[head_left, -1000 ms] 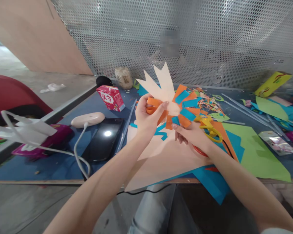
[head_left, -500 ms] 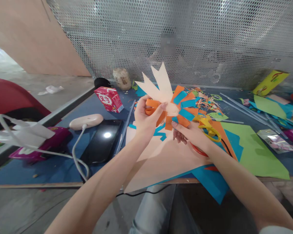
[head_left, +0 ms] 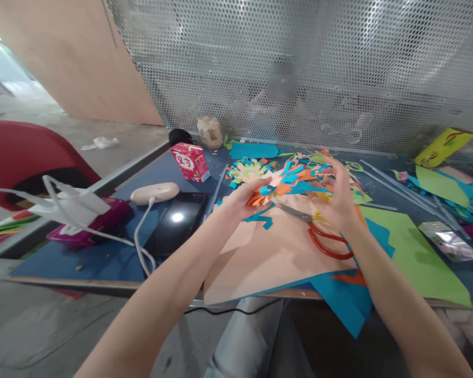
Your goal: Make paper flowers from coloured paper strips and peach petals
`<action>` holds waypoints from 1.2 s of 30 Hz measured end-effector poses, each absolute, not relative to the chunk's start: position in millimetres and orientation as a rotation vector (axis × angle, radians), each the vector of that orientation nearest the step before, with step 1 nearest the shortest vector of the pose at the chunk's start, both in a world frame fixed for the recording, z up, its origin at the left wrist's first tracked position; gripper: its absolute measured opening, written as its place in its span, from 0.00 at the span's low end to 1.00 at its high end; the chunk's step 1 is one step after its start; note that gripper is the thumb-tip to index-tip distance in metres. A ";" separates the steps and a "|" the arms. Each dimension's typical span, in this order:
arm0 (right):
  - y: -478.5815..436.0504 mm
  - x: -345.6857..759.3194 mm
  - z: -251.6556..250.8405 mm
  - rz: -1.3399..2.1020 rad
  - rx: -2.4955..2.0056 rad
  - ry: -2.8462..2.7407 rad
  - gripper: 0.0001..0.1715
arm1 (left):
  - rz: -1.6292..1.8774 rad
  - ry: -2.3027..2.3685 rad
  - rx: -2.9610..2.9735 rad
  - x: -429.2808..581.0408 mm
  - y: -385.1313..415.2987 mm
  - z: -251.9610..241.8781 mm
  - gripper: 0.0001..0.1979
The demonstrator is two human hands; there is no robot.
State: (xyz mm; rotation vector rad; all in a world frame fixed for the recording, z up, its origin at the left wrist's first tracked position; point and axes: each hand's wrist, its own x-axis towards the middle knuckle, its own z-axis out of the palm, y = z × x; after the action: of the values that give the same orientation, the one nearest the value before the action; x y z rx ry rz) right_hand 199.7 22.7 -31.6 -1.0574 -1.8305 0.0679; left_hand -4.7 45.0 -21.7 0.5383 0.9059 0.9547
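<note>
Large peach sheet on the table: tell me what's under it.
Blue paper sticks out from beneath the peach sheet along its near edge, toward the right. Anything else under the middle is covered by the sheet itself and cannot be seen.

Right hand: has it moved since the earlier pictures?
Yes, the right hand has moved rightward in the view, closer to the light-green paper sheet.

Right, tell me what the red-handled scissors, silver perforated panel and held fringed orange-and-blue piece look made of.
Red-handled scissors: blades likely metal, thin and greyish; handles probably plastic, smooth and evenly coloured.
Silver perforated panel: apparently metal, dully shiny, with blurred reflections.
Fringed orange-and-blue piece: seemingly matte paper or thin card, shine-free where cut.
</note>
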 end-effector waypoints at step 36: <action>2.2 194.4 -19.6 0.331 -1.212 -1.715 0.20 | 1.393 0.518 1.735 -12.0 25.5 -14.3 0.19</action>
State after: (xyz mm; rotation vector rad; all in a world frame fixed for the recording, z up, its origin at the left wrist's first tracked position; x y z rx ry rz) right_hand 194.4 2.2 -19.6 -1.2117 -1.7150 0.3307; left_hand -12.0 25.5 -14.3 1.7350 0.5175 1.3931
